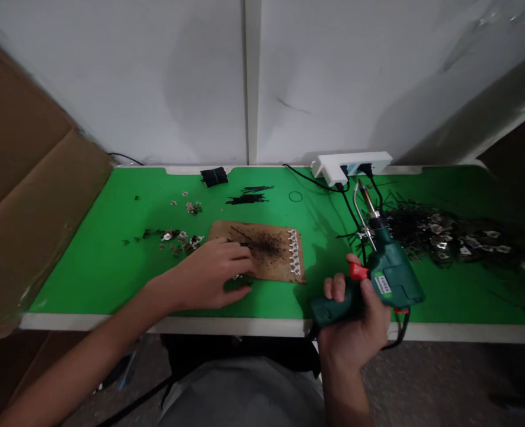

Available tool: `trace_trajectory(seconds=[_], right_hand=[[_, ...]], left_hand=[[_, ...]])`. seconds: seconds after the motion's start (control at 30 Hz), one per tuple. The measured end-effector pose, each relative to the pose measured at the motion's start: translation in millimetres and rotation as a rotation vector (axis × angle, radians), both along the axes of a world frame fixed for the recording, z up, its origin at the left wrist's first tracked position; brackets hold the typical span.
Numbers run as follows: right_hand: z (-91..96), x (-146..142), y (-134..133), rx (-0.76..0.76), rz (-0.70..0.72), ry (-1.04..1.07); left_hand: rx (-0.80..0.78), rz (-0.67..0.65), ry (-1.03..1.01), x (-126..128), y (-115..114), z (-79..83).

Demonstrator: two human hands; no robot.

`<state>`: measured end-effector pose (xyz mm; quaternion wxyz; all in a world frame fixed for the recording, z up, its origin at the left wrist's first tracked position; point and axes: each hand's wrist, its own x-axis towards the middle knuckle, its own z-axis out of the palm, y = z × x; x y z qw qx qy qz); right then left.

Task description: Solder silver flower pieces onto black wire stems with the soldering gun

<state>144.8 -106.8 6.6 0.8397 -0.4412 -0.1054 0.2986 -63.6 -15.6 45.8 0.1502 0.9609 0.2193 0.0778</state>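
My right hand [355, 323] is wrapped round the handle of a green soldering gun [393, 267] with a red trigger. Its metal tip points up and away, towards the power strip. At the left edge of a scorched brown board [274, 249], my left hand [218, 270] reaches down with thumb and fingers apart. Small shiny bits show beneath that hand, partly hidden by it. Along the board's right side runs a column of small metal terminals [294, 252]. Loose metal pieces [182, 237] lie just beyond my left hand.
A white power strip [355, 166] with plugged-in cords stands at the back. Black wires [247, 198] and a tied wire bundle [214, 176] lie on the green mat [89, 273]. At right is a pile of wires with metal ends [449, 234]. Cardboard [31, 178] walls the left side.
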Motion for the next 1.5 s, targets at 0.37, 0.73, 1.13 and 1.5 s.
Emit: trace_trajectory(seconds=[0.37, 0.73, 1.13, 1.5], right_hand=[[-0.1, 0, 1, 0.006, 0.011, 0.000], [-2.4, 2, -1, 0.020, 0.024, -0.017], [-1.6, 1, 0, 0.013, 0.018, -0.011], [-1.1, 0, 1, 0.001, 0.026, -0.030]], left_hand=[[0.062, -0.016, 0.010, 0, -7, -14.6], [0.018, -0.030, -0.035, 0, -8, -16.4], [-0.022, 0.016, -0.012, -14, -10, -10.9], [-0.003, 0.043, -0.016, -9, -14, -5.2]])
